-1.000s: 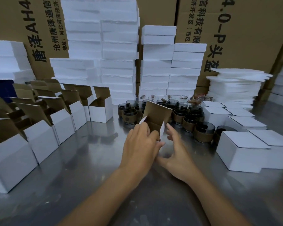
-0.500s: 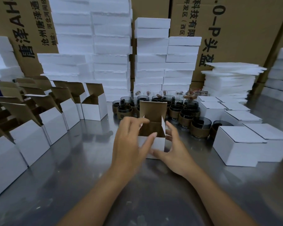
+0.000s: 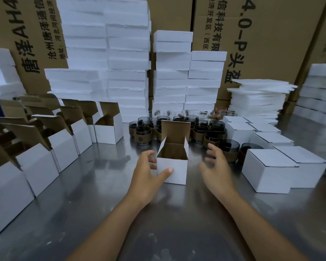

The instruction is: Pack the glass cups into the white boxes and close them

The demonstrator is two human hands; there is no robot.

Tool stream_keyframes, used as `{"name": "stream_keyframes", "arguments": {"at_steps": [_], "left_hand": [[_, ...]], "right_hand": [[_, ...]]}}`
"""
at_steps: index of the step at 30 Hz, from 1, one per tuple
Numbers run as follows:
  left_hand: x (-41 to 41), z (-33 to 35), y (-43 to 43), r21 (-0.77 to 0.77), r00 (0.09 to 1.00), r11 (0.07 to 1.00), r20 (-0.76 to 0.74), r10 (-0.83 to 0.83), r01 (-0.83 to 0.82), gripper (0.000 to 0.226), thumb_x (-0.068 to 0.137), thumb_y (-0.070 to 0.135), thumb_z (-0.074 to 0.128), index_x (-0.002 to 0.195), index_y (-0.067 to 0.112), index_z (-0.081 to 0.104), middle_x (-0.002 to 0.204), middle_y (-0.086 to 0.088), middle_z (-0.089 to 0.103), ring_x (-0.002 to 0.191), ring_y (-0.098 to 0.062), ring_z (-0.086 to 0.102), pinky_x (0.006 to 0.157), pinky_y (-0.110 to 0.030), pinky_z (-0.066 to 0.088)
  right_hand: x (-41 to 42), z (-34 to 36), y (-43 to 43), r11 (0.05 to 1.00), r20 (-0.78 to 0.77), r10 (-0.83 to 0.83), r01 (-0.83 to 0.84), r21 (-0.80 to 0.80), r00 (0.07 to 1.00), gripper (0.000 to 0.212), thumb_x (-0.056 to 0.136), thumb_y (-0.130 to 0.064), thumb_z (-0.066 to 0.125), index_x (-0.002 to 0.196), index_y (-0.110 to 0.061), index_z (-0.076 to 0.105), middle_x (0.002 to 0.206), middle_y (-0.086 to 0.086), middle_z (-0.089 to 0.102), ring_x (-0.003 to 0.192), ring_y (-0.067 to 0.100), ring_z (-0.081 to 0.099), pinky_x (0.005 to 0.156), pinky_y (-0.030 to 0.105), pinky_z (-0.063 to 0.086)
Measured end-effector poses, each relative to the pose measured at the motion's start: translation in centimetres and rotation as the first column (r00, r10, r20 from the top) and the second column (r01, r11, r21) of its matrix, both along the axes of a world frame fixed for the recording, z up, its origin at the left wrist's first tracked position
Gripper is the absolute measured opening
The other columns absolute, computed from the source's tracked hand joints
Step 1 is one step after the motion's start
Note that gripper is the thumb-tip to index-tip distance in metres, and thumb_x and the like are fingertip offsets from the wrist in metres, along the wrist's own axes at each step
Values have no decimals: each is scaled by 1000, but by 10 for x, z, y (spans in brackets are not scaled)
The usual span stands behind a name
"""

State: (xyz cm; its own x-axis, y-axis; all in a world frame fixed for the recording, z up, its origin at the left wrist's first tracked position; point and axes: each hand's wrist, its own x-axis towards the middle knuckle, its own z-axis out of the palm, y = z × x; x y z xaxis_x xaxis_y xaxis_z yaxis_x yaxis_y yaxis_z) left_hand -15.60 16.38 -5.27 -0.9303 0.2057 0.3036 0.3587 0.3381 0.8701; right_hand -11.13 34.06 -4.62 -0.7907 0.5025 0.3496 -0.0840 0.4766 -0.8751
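Note:
An open white box (image 3: pixel 179 175) with a brown inside stands upright on the steel table (image 3: pixel 94 208), its lid flap raised at the back; nothing shows inside it. My left hand (image 3: pixel 146 174) holds its near left corner, thumb on the front face and fingertips against the left wall. My right hand (image 3: pixel 215 166) hovers just right of the box, fingers loosely curled, holding nothing, slightly blurred. Several dark glass cups (image 3: pixel 214 136) with brown sleeves crowd the table right behind the box.
A row of open white boxes (image 3: pixel 64 149) runs along the left. Closed white boxes (image 3: pixel 271 170) sit at the right. White foam blocks (image 3: pixel 126 72) and thin foam sheets (image 3: pixel 258 102) are stacked behind, against large cardboard cartons (image 3: pixel 280 34).
The box has been set down upright on the table with its flaps spread. My right hand has let go and moved off to the right; my left hand stays at the box's corner.

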Motion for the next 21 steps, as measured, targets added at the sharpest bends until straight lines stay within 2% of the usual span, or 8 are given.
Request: {"name": "stream_keyframes", "arguments": {"at_steps": [3, 6, 10, 14, 18, 21], "left_hand": [[-1, 0, 1, 7, 1000, 1000, -11, -6, 6, 66, 80, 34, 72, 133, 25, 34, 97, 25, 40, 86, 6, 47, 58, -5, 40], [-2, 1, 2, 14, 1000, 1000, -26, -11, 11, 65, 80, 33, 72, 133, 23, 35, 98, 23, 41, 87, 4, 48, 63, -6, 40], [-2, 1, 3, 15, 999, 1000, -45, -15, 16, 62, 80, 33, 72, 130, 25, 37, 96, 25, 41, 86, 5, 49, 61, -6, 40], [-3, 1, 3, 18, 998, 1000, -57, -11, 12, 57, 80, 34, 72, 125, 28, 38, 96, 24, 42, 87, 5, 49, 62, -6, 39], [-3, 1, 3, 15, 997, 1000, -74, -10, 11, 51, 80, 35, 71, 117, 33, 36, 97, 22, 43, 89, 2, 50, 62, -6, 40], [-2, 1, 3, 11, 996, 1000, -85, -6, 7, 48, 81, 35, 71, 113, 33, 36, 97, 21, 44, 90, -1, 51, 64, -7, 40]], "right_hand": [[0, 5, 13, 977, 192, -132, 96, 189, 972, 69, 86, -15, 62, 146, -16, 26, 138, 10, 39, 115, 27, 50, 96, 37, 42], [-1, 14, 27, 943, 327, -275, 187, 275, 904, 73, 88, -22, 59, 147, -13, 17, 140, 16, 33, 117, 37, 48, 88, 38, 41], [-7, 25, 37, 906, 427, -385, 247, 344, 818, 67, 89, -26, 57, 143, -13, 21, 138, 19, 32, 116, 41, 47, 88, 40, 42], [-10, 27, 32, 899, 443, -408, 266, 348, 798, 51, 88, -27, 57, 133, -20, 34, 137, 16, 29, 111, 39, 51, 82, 37, 41], [-10, 22, 21, 858, 365, -465, 308, 412, 806, 44, 88, -29, 60, 126, -20, 41, 140, 14, 21, 118, 36, 41, 86, 41, 42], [-12, 18, 17, 861, 337, -454, 308, 405, 825, 40, 89, -32, 60, 122, -18, 43, 139, 14, 27, 118, 34, 42, 77, 37, 38]]}}
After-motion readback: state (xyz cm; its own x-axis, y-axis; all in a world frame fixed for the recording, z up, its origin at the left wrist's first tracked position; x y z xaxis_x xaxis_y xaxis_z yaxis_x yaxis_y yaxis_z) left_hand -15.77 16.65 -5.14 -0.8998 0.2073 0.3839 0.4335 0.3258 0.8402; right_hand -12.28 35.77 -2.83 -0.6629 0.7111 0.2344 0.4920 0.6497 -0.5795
